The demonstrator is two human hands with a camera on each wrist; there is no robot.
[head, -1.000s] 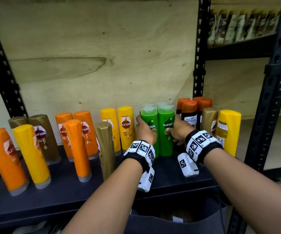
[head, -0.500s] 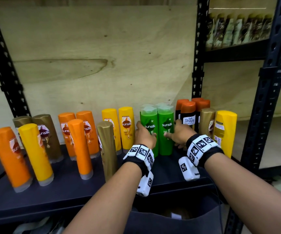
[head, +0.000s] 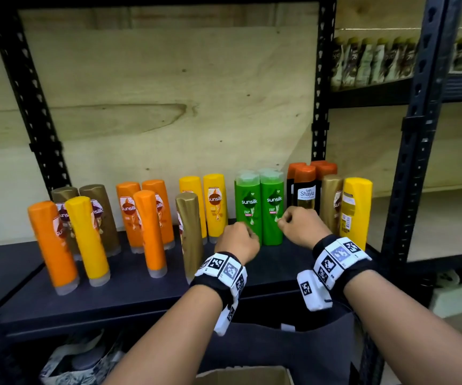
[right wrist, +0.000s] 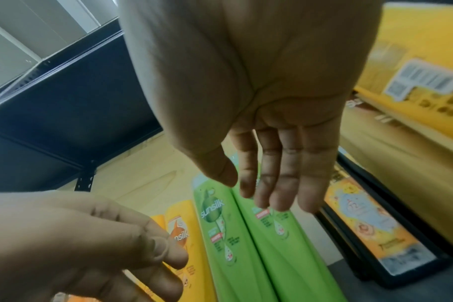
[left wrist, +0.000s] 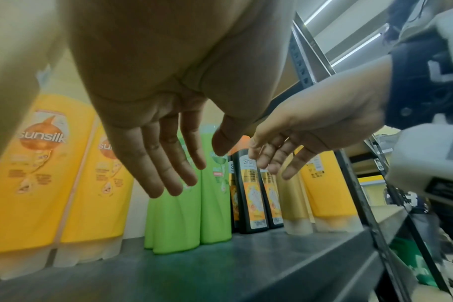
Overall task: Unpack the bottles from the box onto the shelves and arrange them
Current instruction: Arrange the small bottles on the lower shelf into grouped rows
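Both hands hang empty in front of the pair of green Sunsilk bottles (head: 259, 207); the left hand (head: 236, 241) sits low at the centre of the head view with its knuckles toward the camera, and its own wrist camera shows the fingers (left wrist: 163, 163) straight and spread, touching nothing; the right hand (head: 300, 227) is just to the right of it, its fingers (right wrist: 277, 179) relaxed and extended, also holding nothing.

The two green bottles stand upright and touching one another on the black shelf (head: 130, 290), long axes vertical, labels facing out; they lie straight ahead of the hands and slightly above the knuckles in the frame, between the yellow Sunsilk bottles (head: 203, 204) on their left and the black Shayla bottles with orange caps (head: 305, 190) on their right. The left hand is in front of the left green bottle, the right hand in front of the right one, so neither is clearly nearer.

This pair looks placed; the likely next reach is down and back toward the cardboard box (head: 241, 375), whose edge shows at the bottom centre of the head view, below both forearms; I cannot tell what remains inside it.
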